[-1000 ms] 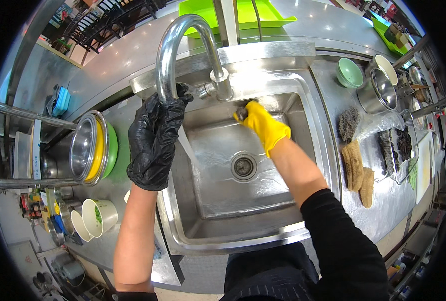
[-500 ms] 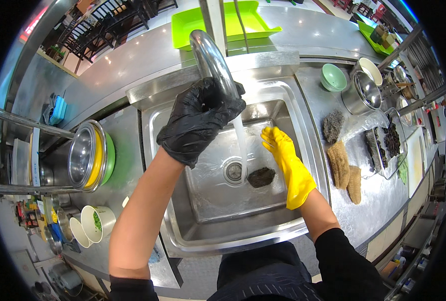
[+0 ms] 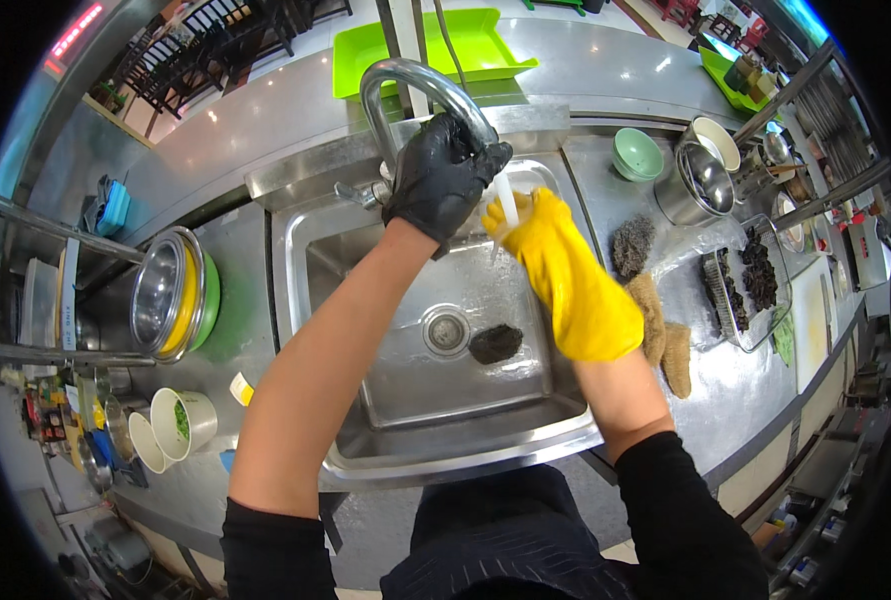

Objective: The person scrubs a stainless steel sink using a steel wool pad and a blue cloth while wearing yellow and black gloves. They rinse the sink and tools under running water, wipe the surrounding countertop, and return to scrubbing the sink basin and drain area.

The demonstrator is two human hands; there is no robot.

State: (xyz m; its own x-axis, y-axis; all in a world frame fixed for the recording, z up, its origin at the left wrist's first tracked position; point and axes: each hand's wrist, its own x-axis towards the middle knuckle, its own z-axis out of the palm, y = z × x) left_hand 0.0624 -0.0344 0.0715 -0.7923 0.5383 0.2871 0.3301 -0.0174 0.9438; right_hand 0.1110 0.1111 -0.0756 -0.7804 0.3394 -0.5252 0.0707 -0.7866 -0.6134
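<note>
The black-gloved left hand [image 3: 443, 180] was closed around the tip of the gooseneck faucet [image 3: 405, 69]. Near the far right corner of the sink [image 3: 415, 395], the yellow-gloved right hand [image 3: 560, 255] bent its fingers in running water [image 3: 506, 198]; whether it gripped anything, I could not tell. A dark scouring pad [image 3: 496, 344] lay between the drain [image 3: 446, 331] and the sink's right edge.

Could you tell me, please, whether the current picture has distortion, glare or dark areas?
Head view: fisheye distortion, with edges of the steel counter behind the sink curving; small glare spots on that counter; bright highlights on the gooseneck faucet; black corners.
</note>
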